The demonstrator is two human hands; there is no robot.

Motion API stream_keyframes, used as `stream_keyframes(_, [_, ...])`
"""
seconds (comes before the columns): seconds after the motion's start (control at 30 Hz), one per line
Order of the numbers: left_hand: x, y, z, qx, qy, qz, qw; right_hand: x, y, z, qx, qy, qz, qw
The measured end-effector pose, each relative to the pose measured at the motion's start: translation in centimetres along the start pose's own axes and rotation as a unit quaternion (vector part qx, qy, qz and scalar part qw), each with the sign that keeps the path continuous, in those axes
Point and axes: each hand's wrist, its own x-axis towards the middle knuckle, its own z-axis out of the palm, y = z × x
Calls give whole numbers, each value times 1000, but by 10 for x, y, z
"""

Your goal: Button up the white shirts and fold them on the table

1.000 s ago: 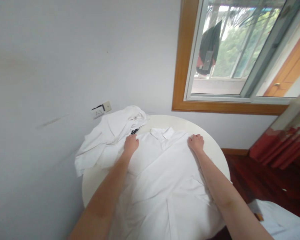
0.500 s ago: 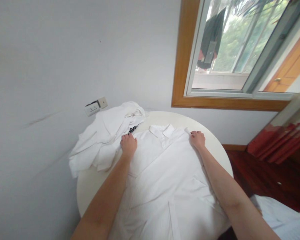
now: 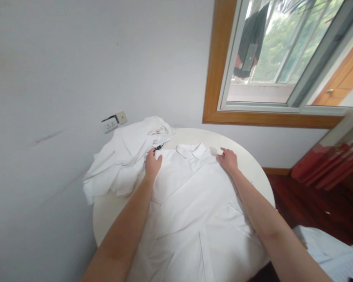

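Note:
A white collared shirt [image 3: 190, 196] lies spread on a round white table [image 3: 252, 164], its collar toward the wall and its lower part running toward me. My left hand [image 3: 153, 164] rests at the shirt's left shoulder, thumb apart from the fingers. At the right shoulder is my right hand [image 3: 229, 160], fingers stretched out toward the collar and apart; whether its fingertips touch the cloth is hard to see. Beside my left hand lies a heap of white clothes [image 3: 120, 156], with a small black patterned piece [image 3: 158, 147] showing at its edge.
The table stands against a pale wall with a socket [image 3: 109, 124] just above the clothes heap. A wood-framed window [image 3: 211, 78] is at the right, near a red and beige curtain [image 3: 317, 164]. More pale cloth [image 3: 326, 250] lies at the lower right.
Both hands have shifted slightly, the right one inward toward the collar. Their fingers have loosened and spread at the shoulders. The shirt lies almost as before.

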Motion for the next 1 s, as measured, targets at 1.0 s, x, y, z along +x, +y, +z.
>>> stream_keyframes(1.0, [-24,26,-84,-403,-55,-82,910,-43,45,-76,532,41,17,846])
